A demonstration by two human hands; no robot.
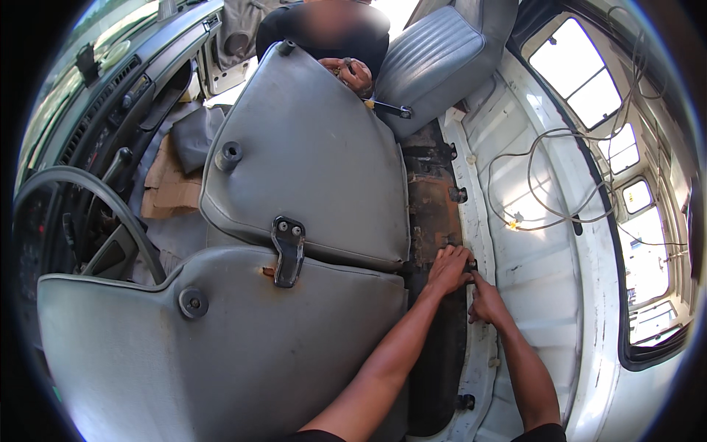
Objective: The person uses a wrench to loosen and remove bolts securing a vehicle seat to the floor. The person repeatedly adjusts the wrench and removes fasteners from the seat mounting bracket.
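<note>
My left hand (448, 272) reaches to the edge of the white metal ledge behind the seats, its fingers bent and pressed together. Just beside it, my right hand (486, 300) is closed, with the fingertips meeting those of the left. Between them a small dark piece (472, 267) shows on the ledge's edge; the fingers cover most of it, so its kind cannot be made out. To the left stand two tipped-up grey seat bases, a near one (294, 346) and a far one (317, 162). A black metal bracket (288, 250) is fixed where they meet.
Across the far seat, another person's hands (352, 74) hold something small near a ratchet-like tool (390, 109). Dark latches (458, 194) sit along the white ledge. Loose cable (549, 214) loops over the white ribbed panel (534, 309). A steering wheel (129, 202) and cardboard (171, 180) lie left.
</note>
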